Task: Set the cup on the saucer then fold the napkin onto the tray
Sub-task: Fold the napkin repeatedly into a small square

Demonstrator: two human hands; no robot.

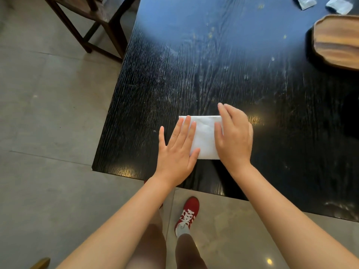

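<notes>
Small white paper napkin [205, 136], folded to a neat rectangle, lies flat on the black wood-grain table [213, 65], near the table's front edge, just ahead of the person.

Left hand [177, 152]: palm down, fingers spread wide and flat, pressing the napkin's 9 o'clock end. Grips nothing. Little finger and part of the palm rest on bare table.

Right hand [234, 135]: palm down over the napkin's 3 o'clock end, fingers together and slightly curled over the edge. It seems to press rather than pinch, though the fingertips' underside is hidden, so a light hold cannot be ruled out.

Oval brown wooden tray with a scalloped rim [336, 41] sits at 2 o'clock from the napkin, well apart, cut off by the frame's right edge. The part in view is bare.

Cup and saucer: neither in view. Whether the cup step is done cannot be judged from here.

Two pale blue-grey folded items [339, 4] at the table's far end, 1 o'clock; too cropped to identify.

Progress, as a judgement: folding looks well advanced, with the hands flattening a crease. Left to do: perhaps a further fold, then carry the napkin to the tray. The napkin is not yet on it.
</notes>
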